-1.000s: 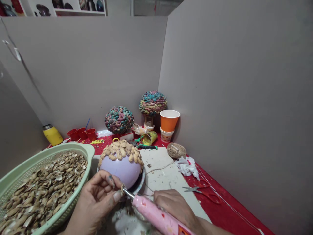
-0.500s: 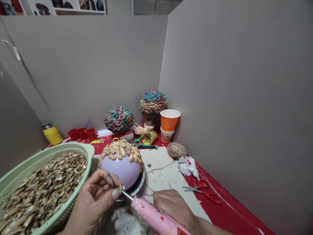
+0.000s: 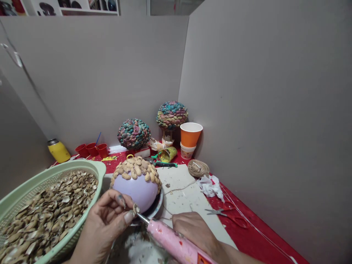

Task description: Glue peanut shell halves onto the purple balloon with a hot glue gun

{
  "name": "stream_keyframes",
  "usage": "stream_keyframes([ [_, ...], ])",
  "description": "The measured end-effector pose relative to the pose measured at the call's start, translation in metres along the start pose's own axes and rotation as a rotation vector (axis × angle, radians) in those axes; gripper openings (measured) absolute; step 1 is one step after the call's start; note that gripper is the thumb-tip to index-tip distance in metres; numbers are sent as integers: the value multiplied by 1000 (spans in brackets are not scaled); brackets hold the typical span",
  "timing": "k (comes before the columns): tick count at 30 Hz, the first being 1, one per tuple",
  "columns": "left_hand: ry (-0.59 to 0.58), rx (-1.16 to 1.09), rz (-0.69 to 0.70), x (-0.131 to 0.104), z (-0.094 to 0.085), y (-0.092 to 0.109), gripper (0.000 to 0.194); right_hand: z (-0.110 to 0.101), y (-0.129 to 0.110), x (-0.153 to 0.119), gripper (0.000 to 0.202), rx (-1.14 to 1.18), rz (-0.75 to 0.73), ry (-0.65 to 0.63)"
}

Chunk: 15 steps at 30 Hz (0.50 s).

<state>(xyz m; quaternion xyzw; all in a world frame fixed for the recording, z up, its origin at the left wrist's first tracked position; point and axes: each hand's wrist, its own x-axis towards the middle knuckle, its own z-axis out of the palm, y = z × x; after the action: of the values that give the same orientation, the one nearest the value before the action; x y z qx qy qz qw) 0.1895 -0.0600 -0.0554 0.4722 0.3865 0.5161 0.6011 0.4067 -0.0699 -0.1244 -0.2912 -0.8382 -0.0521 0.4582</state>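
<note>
Between the thumb and fingertips of my left hand (image 3: 110,216) is a small peanut shell (image 3: 135,209), pinched shut. My right hand (image 3: 194,231) is wrapped round a pink hot glue gun (image 3: 173,238), whose metal nozzle points left and meets the shell. Just behind them sits a lilac balloon (image 3: 136,190) in a shallow bowl (image 3: 160,209). Peanut shells (image 3: 137,169) cover the balloon's top and right side, while its front is bare. To the left, a green basket (image 3: 100,170) holds many loose shells (image 3: 55,209).
Scissors (image 3: 239,221), crumpled white tissue (image 3: 210,187) and a twine ball (image 3: 198,168) lie at the right. Behind stand colored shell-covered balls (image 3: 134,134), an orange cup (image 3: 190,135), red cups (image 3: 102,150) and a yellow jar (image 3: 59,151). Grey panels (image 3: 261,110) enclose the table.
The shell in my left hand has turned slightly against the nozzle. Both hands stay in nearly the same place, and the balloon has not moved.
</note>
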Motion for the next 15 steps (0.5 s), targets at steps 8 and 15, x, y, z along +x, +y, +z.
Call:
stream_keyframes([
  [8, -31, -9, 16, 2, -5, -5, 28, 1, 0, 4, 49, -24, -36, -1],
  [15, -24, -12, 14, 3, -5, -4, 29, 4, 3, -2, 46, -12, -8, -25],
])
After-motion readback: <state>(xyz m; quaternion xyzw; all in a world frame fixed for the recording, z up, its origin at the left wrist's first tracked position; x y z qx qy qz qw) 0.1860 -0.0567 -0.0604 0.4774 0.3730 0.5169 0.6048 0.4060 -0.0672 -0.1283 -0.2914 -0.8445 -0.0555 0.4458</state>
